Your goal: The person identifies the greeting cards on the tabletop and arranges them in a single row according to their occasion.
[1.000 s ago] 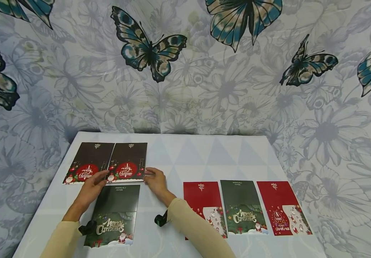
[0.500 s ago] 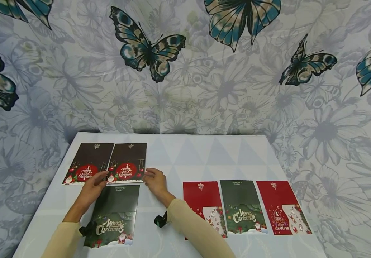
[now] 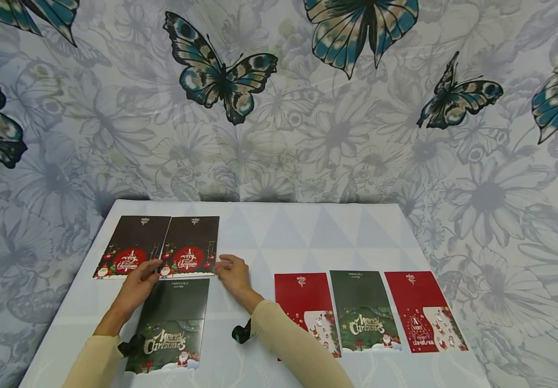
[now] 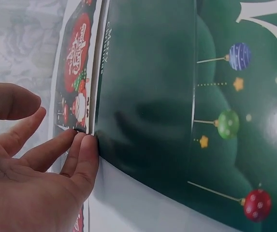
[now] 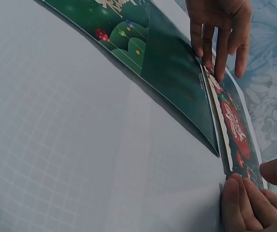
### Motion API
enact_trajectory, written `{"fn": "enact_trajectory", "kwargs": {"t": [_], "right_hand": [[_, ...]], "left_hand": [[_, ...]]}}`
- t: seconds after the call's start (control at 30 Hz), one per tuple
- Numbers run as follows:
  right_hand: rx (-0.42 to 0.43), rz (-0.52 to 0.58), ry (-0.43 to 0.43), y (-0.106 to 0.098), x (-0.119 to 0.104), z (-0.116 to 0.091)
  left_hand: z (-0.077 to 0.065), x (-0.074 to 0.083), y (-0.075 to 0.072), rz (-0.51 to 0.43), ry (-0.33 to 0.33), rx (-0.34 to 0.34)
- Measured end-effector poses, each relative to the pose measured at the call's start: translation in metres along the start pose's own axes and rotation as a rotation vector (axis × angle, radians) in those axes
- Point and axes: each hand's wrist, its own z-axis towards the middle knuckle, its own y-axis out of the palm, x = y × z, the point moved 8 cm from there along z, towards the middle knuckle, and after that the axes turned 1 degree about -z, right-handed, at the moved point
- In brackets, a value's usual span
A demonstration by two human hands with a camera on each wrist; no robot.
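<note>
Two dark cards with red "Merry Christmas" circles lie side by side at the table's back left. At the lower corner of the right dark card, where it meets the left dark card, my left hand touches with extended fingers. My right hand has its fingertips at that right card's lower right edge. Both thumbs stand apart from the card in the wrist views. A green "Merry Christmas" card lies just below, close to the left hand; the left forearm crosses near its left side.
On the right of the white patterned table lie a red card, a second green card and another red card in a row. The right sleeve covers part of the nearest red one. A butterfly-print cloth hangs behind.
Both hands stay at the right dark card's lower corners, with only very slight movement. The head view has shifted a little.
</note>
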Motion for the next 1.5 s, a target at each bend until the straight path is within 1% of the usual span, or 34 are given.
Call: {"fn": "enact_trajectory", "kwargs": {"t": [0.17,0.27,0.37,0.47,0.53,0.6,0.67,0.77,0.87,0.97,1.1,1.2,1.37,1.5], "right_hand": [[-0.003,-0.018,0.001,0.0,0.0,-0.002],[0.001,-0.028,-0.003,-0.001,0.0,-0.002],[-0.007,-0.018,-0.006,-0.002,0.001,-0.002],[-0.023,0.018,0.004,-0.003,0.0,-0.004],[-0.035,0.037,0.001,-0.004,-0.001,-0.005],[-0.046,0.041,-0.001,-0.005,-0.002,-0.007],[-0.06,0.035,-0.001,-0.005,-0.003,-0.009],[-0.095,0.023,0.005,-0.004,-0.003,-0.016],[-0.133,0.058,0.045,-0.001,-0.001,-0.025],[-0.154,0.093,0.073,0.003,0.001,-0.032],[-0.183,0.083,0.074,0.006,0.001,-0.04],[-0.21,0.071,0.077,0.008,0.001,-0.044],[-0.255,0.063,0.089,0.009,0.003,-0.054],[-0.308,0.036,0.095,0.008,0.004,-0.066]], "left_hand": [[-0.001,-0.002,0.001,-0.012,-0.006,-0.005],[-0.002,-0.001,0.0,-0.005,0.002,0.007],[-0.005,0.001,-0.006,0.003,0.022,0.058],[-0.008,0.004,-0.015,0.005,0.057,0.12],[-0.011,0.004,-0.021,0.0,0.074,0.139],[-0.013,0.002,-0.027,0.043,0.075,0.167],[-0.016,-0.001,-0.03,0.071,0.071,0.168],[-0.022,-0.008,-0.032,0.092,0.052,0.141],[-0.03,-0.015,-0.034,0.072,0.034,0.087],[-0.037,-0.026,-0.035,0.058,-0.01,0.04],[-0.044,-0.039,-0.035,0.024,-0.078,-0.025],[-0.052,-0.042,-0.037,0.02,-0.101,-0.058],[-0.06,-0.04,-0.041,0.034,-0.084,-0.08],[-0.066,-0.04,-0.04,0.018,-0.105,-0.101]]}}
